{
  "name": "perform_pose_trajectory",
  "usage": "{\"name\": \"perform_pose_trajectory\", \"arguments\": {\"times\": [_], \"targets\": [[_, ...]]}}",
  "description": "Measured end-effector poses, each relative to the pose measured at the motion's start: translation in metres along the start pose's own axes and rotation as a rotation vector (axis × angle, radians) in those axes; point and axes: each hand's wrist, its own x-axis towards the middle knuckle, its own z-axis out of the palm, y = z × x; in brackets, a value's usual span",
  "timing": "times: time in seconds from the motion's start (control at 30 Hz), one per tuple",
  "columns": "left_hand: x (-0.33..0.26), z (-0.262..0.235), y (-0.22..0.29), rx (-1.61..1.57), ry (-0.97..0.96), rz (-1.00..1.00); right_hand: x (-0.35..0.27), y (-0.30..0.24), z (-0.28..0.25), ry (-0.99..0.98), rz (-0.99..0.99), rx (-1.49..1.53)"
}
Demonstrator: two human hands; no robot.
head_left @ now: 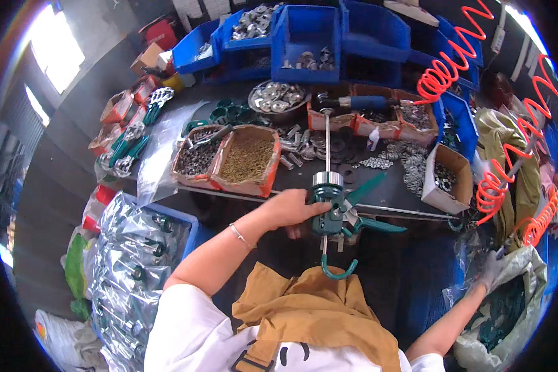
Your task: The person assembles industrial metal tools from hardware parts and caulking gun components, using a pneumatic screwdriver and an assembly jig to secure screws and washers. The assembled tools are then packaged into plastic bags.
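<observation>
My bare left hand (pixel 291 209) is closed round the green body of a caulking gun (pixel 328 208), with the thumb across it. The gun stands on end over the table's front edge, its metal rod upward and its green hook toward me. Its green handle and trigger stick out to the right. Far to the right, my right hand (pixel 493 270), in a grey glove, is at the rim of a whitish woven sack (pixel 533 270). Its fingers look stretched out, though small and blurred. Dark green parts (pixel 502 313) lie inside the sack.
Boxes of small nuts (pixel 198 158) and brass-coloured pieces (pixel 248 155) stand left of the gun. A power tool with a blue grip (pixel 366 102) lies behind. Blue bins (pixel 307 37) line the back; orange coiled hoses (pixel 440 77) hang right. Bagged guns (pixel 130 266) fill a crate at left.
</observation>
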Motion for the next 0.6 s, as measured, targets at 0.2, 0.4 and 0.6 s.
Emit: {"name": "perform_pose_trajectory", "arguments": {"times": [0.2,0.4,0.6], "targets": [[-0.020,-0.125,-0.049,0.638,1.000,0.142,-0.070,-0.127,-0.068,0.196,0.035,0.580],[-0.004,-0.138,-0.072,0.626,0.579,0.509,-0.088,-0.230,-0.092,-0.583,-0.212,1.620],[0.011,-0.129,-0.070,0.919,0.361,0.223,-0.154,-0.330,-0.073,-0.457,-0.156,2.061]]}}
